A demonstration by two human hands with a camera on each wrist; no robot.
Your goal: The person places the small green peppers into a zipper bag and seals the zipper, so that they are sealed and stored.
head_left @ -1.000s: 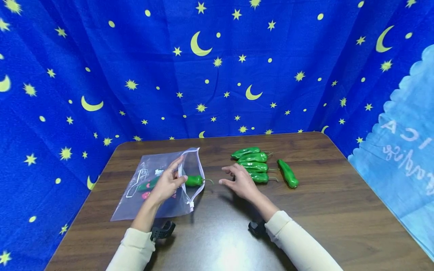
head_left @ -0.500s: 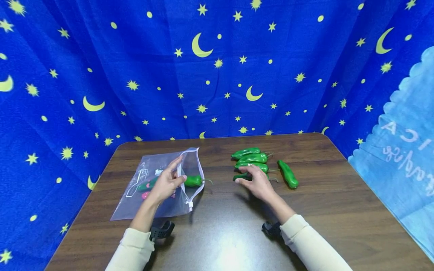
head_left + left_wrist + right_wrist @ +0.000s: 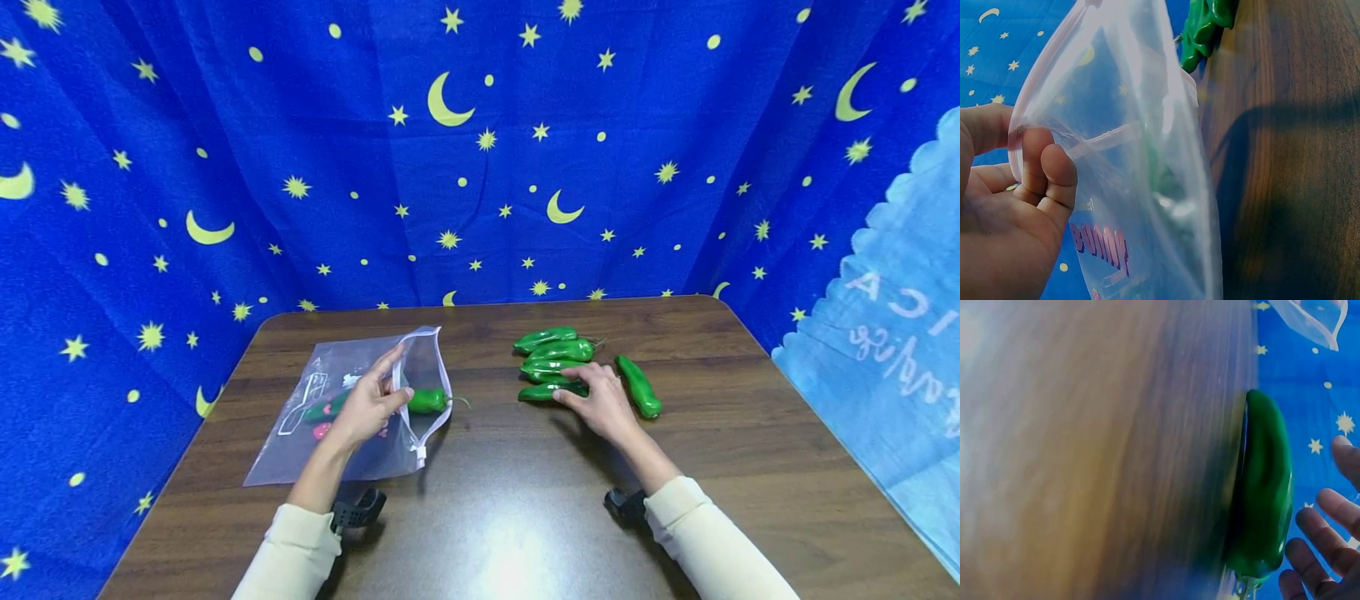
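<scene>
A clear zip bag (image 3: 288, 454) with pink printing lies at the left of the table, its mouth facing right. My left hand (image 3: 367, 410) holds up the mouth's upper edge; in the left wrist view the fingers (image 3: 1038, 162) pinch the rim. One green pepper (image 3: 427, 402) lies in the bag, its stem poking out of the mouth. Over the stem end of the nearest pepper (image 3: 540, 392) in a row hovers my right hand (image 3: 603, 402), thumb and fingers spread. In the right wrist view, a gap separates the fingers (image 3: 1329, 540) from that pepper (image 3: 1266, 481).
Behind the nearest pepper lie several more, such as the farthest pepper (image 3: 545, 338), side by side. A lone pepper (image 3: 639, 387) rests slantwise just right of my right hand. A blue star-patterned curtain (image 3: 495, 258) hangs behind the wooden table (image 3: 735, 467).
My right hand has moved right, from the left of the row to above the nearest pepper's stem end. The left hand and the bag have stayed in place.
</scene>
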